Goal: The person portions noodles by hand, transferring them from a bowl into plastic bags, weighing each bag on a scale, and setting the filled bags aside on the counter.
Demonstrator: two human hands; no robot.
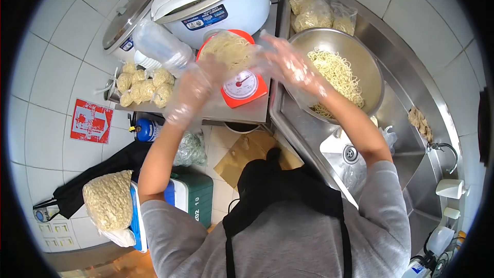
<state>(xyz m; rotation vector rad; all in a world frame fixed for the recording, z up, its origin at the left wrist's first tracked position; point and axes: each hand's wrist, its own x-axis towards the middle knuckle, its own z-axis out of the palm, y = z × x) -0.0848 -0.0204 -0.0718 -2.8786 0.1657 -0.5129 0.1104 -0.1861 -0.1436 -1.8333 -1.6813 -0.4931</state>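
White wall tiles (51, 72) surround a steel counter (252, 112). From my remote seat I see a red scale (241, 86) there, topped with pale noodles (229, 47). The left hand (199, 85), gloved in clear plastic, is at their near edge; the right hand (292, 63), gloved alike, is between the scale and a metal bowl (368, 67) of more noodles (339, 74). Both hands' fingers blur; I cannot tell whether they grip.

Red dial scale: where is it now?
Head view: the red dial scale sits in the upper middle on the counter, in front of the cloth-draped rice cooker and left of the steel noodle bowl.
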